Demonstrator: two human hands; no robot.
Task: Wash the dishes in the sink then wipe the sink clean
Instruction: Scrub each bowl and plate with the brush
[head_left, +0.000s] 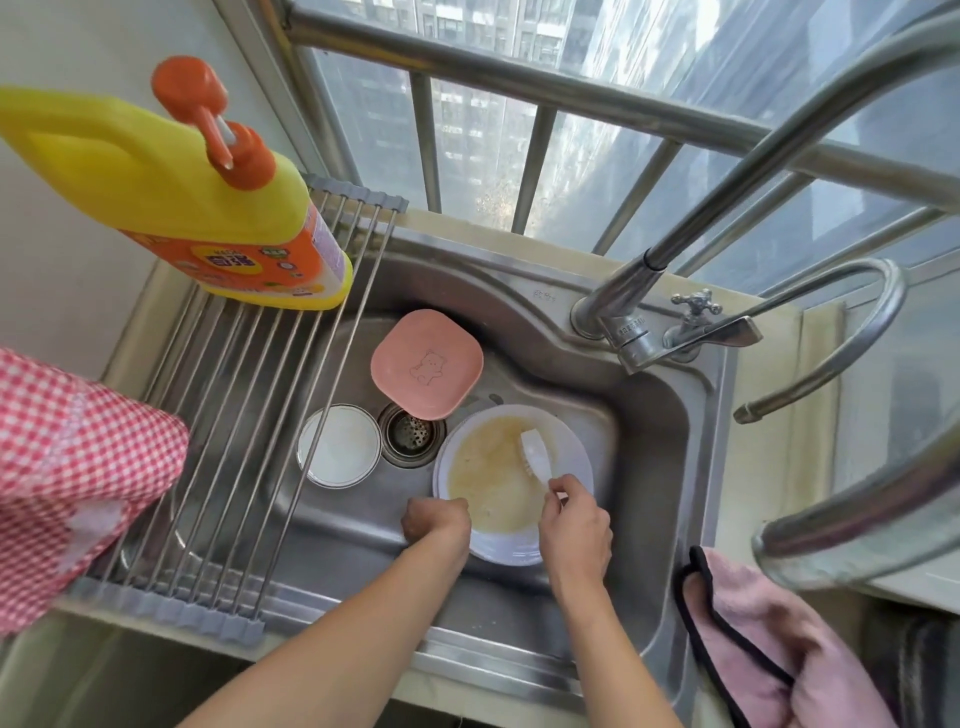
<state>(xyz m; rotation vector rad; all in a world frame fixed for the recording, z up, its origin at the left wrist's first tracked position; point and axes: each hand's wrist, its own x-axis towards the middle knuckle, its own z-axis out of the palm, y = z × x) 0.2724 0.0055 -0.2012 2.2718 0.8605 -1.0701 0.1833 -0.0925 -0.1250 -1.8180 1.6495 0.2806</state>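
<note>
In the steel sink (519, 322), under the window, sits everything I have to wash. A rack (249, 415) of rods covers its left part, with a soap bottle (171, 192) standing on the far end; if I knock that while lifting a wet dish across, I judge it could topple into the basin. The tap (639, 332) is at the back right and I see no water running, so the grease may only smear around unless I rinse.

The white plate (506, 478) lies on the sink floor at the right, coated with yellowish residue. My left hand (436, 522) is curled closed at its near-left rim, steadying it; I cannot tell how much rim it really holds. A slick plate could skid or tip under brush pressure and strike the steel.

A pink dish (427, 364) leans at the back, its edge just above the drain (411, 434). A white bowl (338, 446) sits left of the drain, partly under the rack, awkward to lift out.

A pink cloth (769, 634) hangs over the right edge, likely for the wiping.

My right hand (574, 525) pinches the handle of the white brush (535, 457), whose head rests on the plate. So thin a grip might slip once soapy.
</note>
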